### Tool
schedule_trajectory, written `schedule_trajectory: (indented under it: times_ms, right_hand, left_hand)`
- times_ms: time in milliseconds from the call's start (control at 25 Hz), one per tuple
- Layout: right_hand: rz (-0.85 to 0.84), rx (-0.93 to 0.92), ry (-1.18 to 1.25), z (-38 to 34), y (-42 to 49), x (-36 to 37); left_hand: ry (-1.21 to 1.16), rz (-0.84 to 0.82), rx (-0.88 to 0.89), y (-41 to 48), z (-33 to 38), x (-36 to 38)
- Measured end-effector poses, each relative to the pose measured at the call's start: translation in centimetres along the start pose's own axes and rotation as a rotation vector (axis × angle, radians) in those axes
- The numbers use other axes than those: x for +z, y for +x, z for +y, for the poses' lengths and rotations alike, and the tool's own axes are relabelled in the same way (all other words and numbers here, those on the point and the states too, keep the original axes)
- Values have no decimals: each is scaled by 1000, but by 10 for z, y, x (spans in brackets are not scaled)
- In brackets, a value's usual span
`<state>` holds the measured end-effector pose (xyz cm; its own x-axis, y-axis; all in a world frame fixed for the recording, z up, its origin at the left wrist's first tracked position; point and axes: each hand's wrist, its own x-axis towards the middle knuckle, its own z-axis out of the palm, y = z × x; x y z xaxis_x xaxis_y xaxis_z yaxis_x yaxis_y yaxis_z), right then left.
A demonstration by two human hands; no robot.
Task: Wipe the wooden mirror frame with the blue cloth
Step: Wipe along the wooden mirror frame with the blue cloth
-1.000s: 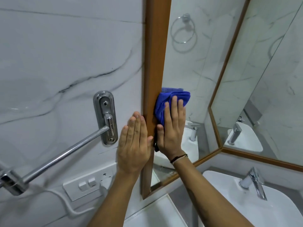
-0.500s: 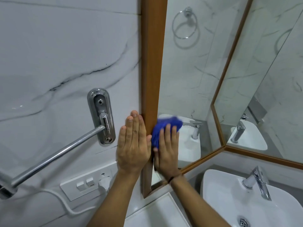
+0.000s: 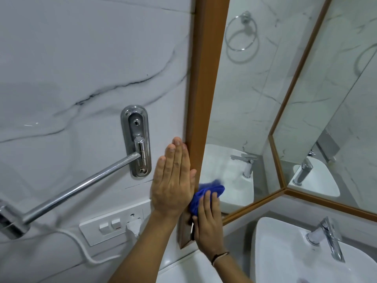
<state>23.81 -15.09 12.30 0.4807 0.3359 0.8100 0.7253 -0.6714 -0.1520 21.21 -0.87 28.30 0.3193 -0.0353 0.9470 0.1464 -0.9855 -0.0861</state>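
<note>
The wooden mirror frame [image 3: 206, 78] runs vertically up the middle of the view, with its bottom rail angling right along the glass. A bunched blue cloth [image 3: 206, 193] is pressed against the lower part of the upright, near the bottom corner. My right hand [image 3: 208, 223] holds the cloth flat against the frame, fingers spread over it. Resting flat on the marble wall is my left hand [image 3: 173, 178], fingers together, its edge touching the frame's outer side. The frame's bottom corner is partly hidden behind my hands.
A chrome towel bar [image 3: 81, 186] juts out from its wall mount [image 3: 136, 139] left of the frame. Below are a white switch and socket plate [image 3: 114, 223] with a plugged cord. A white basin [image 3: 285, 252] with a chrome tap [image 3: 328, 237] sits at lower right.
My right hand has slid the blue cloth down the upright of the frame, from mid-height to near the bottom corner. My left hand has stayed flat on the wall.
</note>
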Motion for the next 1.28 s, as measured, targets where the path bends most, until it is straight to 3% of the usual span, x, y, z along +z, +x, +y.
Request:
schedule_trajectory:
  times_ms: [240,320,480,680,800,1000,1160,1280]
  right_hand:
    - [366,-102,169,-6,202,-72]
    - [437,-92,177,-7,229,-80]
    - [379,15,208,-13,154,-44]
    - [-19,159,139,-12,-27,13]
    - [-128,284,105,-14,-81,39]
    - [-70,444,226,-27,-75,56]
    - [10,973,592,-57,-70,61]
    - [230,1138,796,-72,-62,76]
  left_hand:
    - [-42,12,-41,4,3,-5]
    - [-25,9,-32,2,4,-4]
    - [-45,5,-45,-1,5,-4]
    - [-55,-12,-49,-3,3,1]
    - [-59,7,-47,-10,5,4]
    - [-100,-26,-97,-16,10,7]
    - [-108,-216,-139,-99,28,2]
    - [-158,-322,-130,-149,29,8]
